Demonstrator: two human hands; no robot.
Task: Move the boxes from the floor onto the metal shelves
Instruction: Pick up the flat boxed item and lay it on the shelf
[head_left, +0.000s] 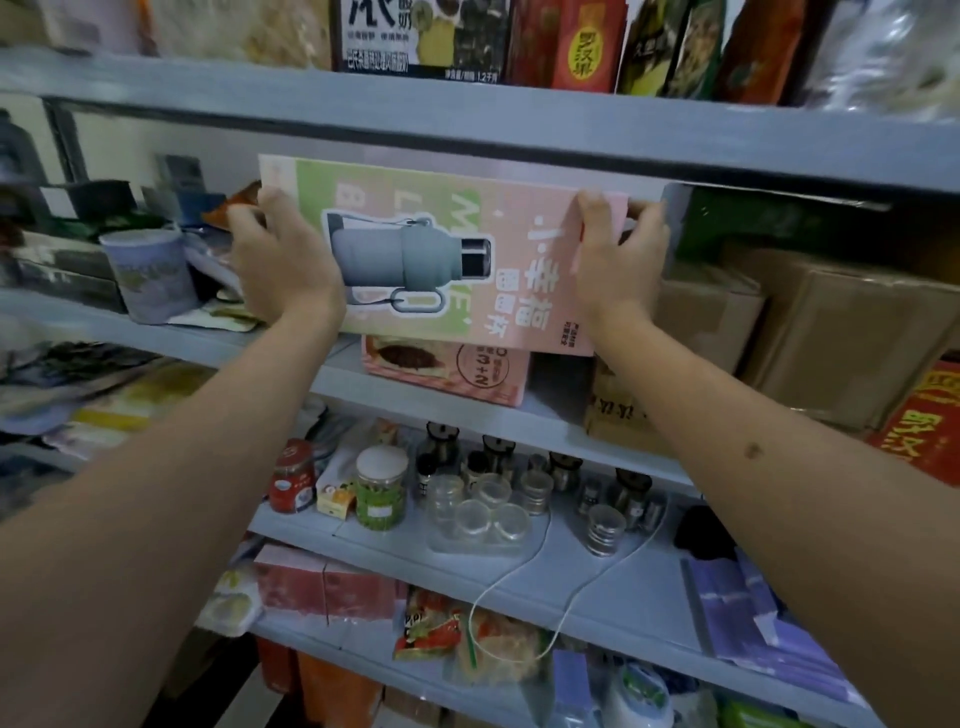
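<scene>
Both hands, left hand (283, 260) and right hand (615, 254), are gripping opposite ends of the pink-green box (436, 260), holding it just above a smaller box (447, 374) on the metal shelf (545, 415).

Between the left hand (283, 260) and the right hand (615, 254) was a pink-and-green cardboard box (441, 254) printed with a grey flask and white lettering. Just below it sat a pink box (447, 374) with a brown food picture. Right of the right hand stood plain brown cartons (831, 332). The shelves (467, 124) were pale grey-blue metal. Below the left hand stood a green-filled clear jar (381, 488) with a white lid, beside a red jar (292, 475).
</scene>
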